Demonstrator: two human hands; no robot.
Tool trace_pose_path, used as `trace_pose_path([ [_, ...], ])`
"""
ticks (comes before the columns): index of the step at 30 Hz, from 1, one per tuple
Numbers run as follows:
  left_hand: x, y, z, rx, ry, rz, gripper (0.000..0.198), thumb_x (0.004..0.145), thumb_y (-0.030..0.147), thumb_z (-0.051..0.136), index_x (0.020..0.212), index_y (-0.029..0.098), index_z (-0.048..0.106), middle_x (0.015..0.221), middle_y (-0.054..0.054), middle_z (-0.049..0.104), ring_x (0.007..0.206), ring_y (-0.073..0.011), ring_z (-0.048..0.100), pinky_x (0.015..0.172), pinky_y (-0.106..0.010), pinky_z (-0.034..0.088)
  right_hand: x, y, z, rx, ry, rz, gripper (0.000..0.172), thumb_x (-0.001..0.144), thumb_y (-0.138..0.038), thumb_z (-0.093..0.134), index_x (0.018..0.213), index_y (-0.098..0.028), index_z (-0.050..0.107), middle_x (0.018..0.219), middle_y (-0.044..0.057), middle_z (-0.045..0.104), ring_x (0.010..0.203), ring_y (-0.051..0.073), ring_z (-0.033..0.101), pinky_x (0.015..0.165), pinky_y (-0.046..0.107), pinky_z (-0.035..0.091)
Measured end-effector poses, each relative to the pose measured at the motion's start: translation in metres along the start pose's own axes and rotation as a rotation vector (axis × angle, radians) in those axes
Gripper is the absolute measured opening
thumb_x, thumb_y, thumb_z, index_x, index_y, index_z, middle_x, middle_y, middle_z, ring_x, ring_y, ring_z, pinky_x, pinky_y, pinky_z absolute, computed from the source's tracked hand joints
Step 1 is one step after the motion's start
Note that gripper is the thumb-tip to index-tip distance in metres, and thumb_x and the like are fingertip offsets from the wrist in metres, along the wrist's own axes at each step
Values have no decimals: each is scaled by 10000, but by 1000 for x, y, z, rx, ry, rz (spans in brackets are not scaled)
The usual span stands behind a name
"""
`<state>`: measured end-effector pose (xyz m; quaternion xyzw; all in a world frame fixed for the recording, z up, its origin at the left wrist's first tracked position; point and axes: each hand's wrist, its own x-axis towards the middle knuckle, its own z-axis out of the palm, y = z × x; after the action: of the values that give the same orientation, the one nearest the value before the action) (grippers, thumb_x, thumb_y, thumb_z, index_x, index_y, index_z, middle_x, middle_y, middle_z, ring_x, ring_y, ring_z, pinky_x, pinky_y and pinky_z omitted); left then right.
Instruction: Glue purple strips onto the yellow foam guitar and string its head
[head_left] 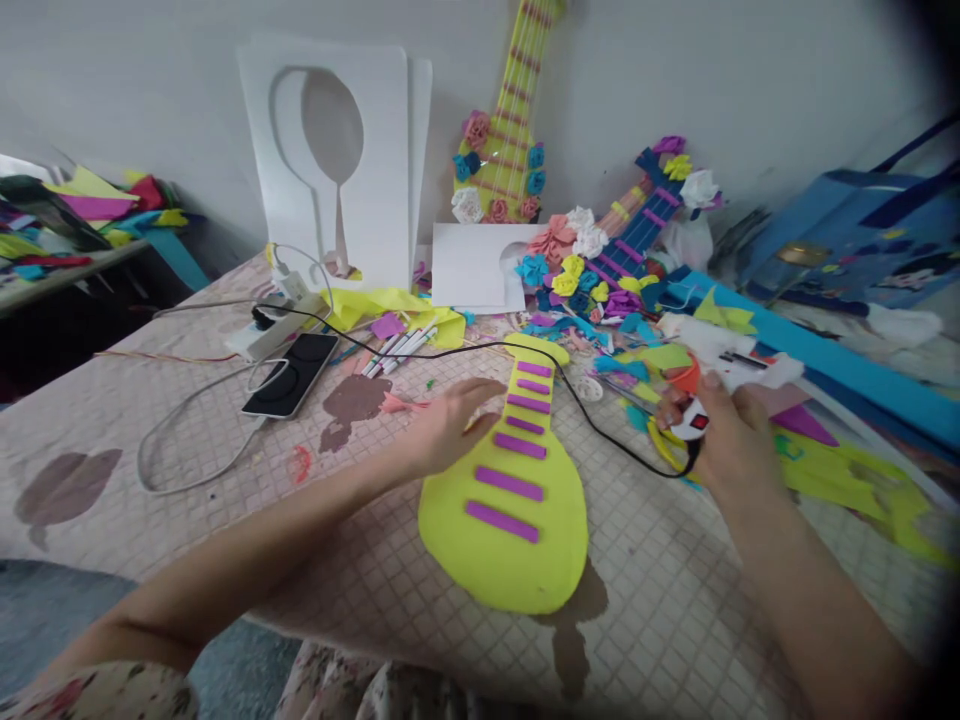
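A yellow guitar-shaped cutout (499,560) lies flat on the table with several purple strips (508,484) across its neck and body. My left hand (461,425) is at the left edge of its neck, fingers stretched out and holding nothing; whether the fingertips touch it I cannot tell. Off to the right, my right hand (739,440) is closed round a white hot glue gun (691,418) with a red switch and an orange part near the front. A black cord (600,425) runs from the gun's handle, over the top of the cutout, to the left.
A power strip (266,335) and a dark phone (291,375) with a white cable lie at left, near several markers (401,350). Behind, a flower-trimmed yellow guitar (510,150) and white cut-out boards (386,150) lean on the wall. Paper scraps (832,475) cover the right side.
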<state>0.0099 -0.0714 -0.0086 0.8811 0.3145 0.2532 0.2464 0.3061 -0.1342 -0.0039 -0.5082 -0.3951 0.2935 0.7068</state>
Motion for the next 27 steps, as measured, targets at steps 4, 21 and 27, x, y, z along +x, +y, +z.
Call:
trace_pose_path([
  [4,-4,-12,-17,-26,-79,-271,278,857,267,494,1060,146,642,959,-79,710,834,-177,663,769,-299,534,9,-7,-8,22,74,-88,330,663,-465,747,710,-169,608,560,-40,531,422,89,455,415,257,435],
  [21,8,-27,-3,-117,-292,-421,225,579,246,743,756,151,641,688,-5,662,663,-145,615,587,-222,456,5,43,32,203,-121,391,289,674,-520,717,753,-250,652,623,-11,587,587,157,593,633,397,595],
  [27,1,-26,-9,-138,-255,-406,232,623,197,685,836,142,610,743,-15,674,639,-134,620,558,-213,459,23,43,29,196,-17,270,312,621,-518,739,778,-262,654,657,-21,597,586,144,576,625,352,586],
])
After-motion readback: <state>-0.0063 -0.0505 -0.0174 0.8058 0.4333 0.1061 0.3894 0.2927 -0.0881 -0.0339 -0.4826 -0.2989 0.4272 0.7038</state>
